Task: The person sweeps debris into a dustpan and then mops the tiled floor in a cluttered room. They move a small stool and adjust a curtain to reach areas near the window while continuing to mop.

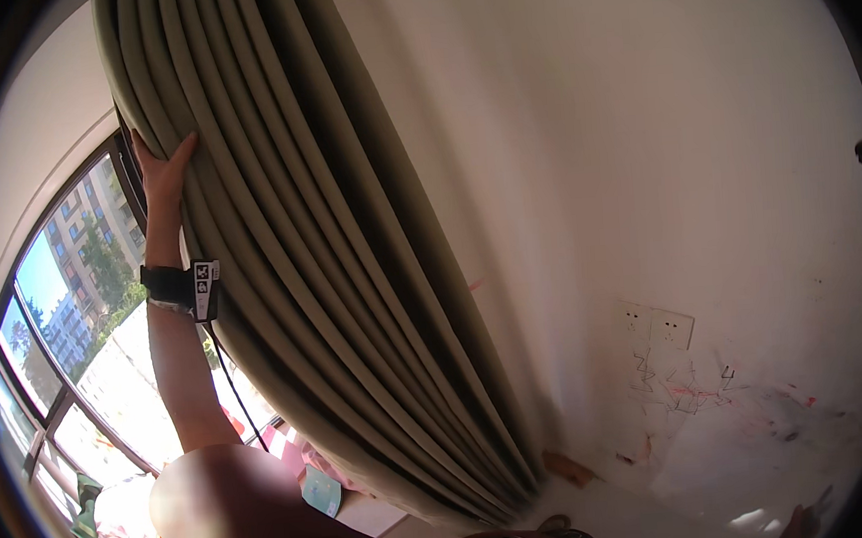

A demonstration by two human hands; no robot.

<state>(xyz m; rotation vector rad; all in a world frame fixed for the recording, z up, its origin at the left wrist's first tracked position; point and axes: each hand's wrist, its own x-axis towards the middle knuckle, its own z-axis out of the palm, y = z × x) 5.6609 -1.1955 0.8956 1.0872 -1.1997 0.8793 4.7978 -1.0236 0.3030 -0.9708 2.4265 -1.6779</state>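
Note:
My left arm reaches up along the window side, and my left hand (163,170) is at the left edge of a long olive-green curtain (293,229). Thumb and fingers straddle its outer folds, the thumb lying on the front. The curtain hangs in deep folds, gathered and slanting down to the right. On my left wrist sits a black strap with a small device (205,290), from which a dark cable (236,383) runs down. At the bottom right edge, a dim part of my right hand (799,525) shows; its fingers are mostly cut off.
Left of the curtain is a dark-framed window (61,403) with buildings and trees outside. A white wall (562,140) with pen scribbles and a socket plate (658,325) stands right. Below the window lie a light-blue item (322,491) and pink cloth.

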